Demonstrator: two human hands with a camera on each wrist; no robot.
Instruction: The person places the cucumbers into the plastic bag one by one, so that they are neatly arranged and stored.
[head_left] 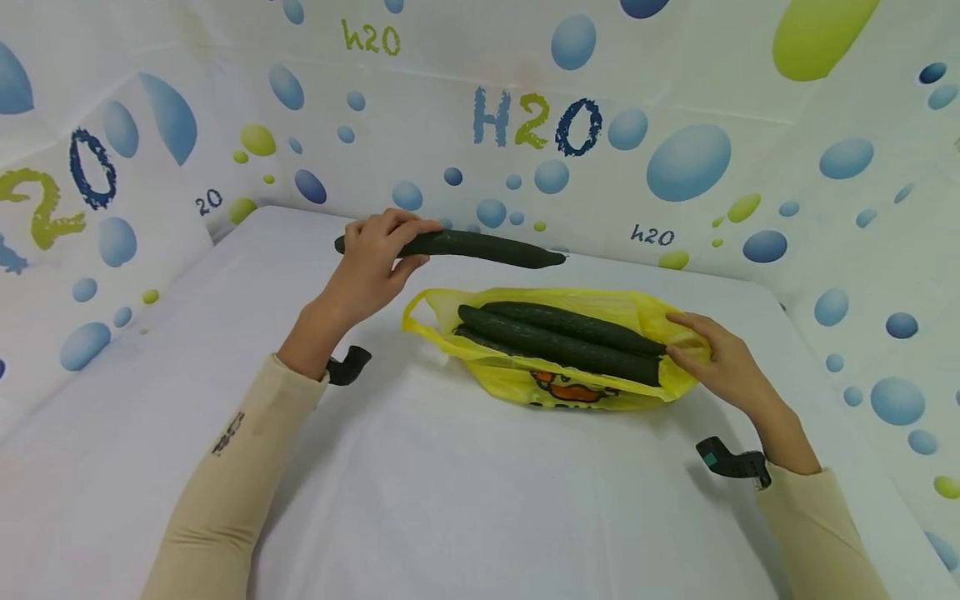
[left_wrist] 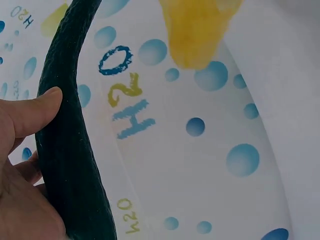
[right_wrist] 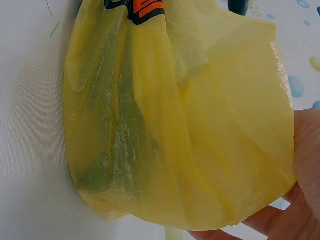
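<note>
A long dark green cucumber (head_left: pixel 487 247) is held up over the far part of the table by my left hand (head_left: pixel 369 263), gripped near its left end. The left wrist view shows the thumb (left_wrist: pixel 42 111) pressed on the cucumber's skin, with fingers curling behind. Below and to the right lies a thin yellow plastic bag (head_left: pixel 491 379), its mouth spread open upward. Several more cucumbers (head_left: pixel 562 342) lie lengthwise inside. My right hand (head_left: pixel 722 360) pinches the bag's right rim; in the right wrist view, its fingers are partly hidden behind the yellow plastic (right_wrist: pixel 225 135).
A white cloth covers the table (head_left: pixel 465 500). Behind it rises a white backdrop (head_left: pixel 435 150) with blue and green drops and "H2O" lettering. One bag handle (head_left: pixel 416 310) loops out to the left. Dark wrist cameras (head_left: pixel 349 367) jut from both sleeves.
</note>
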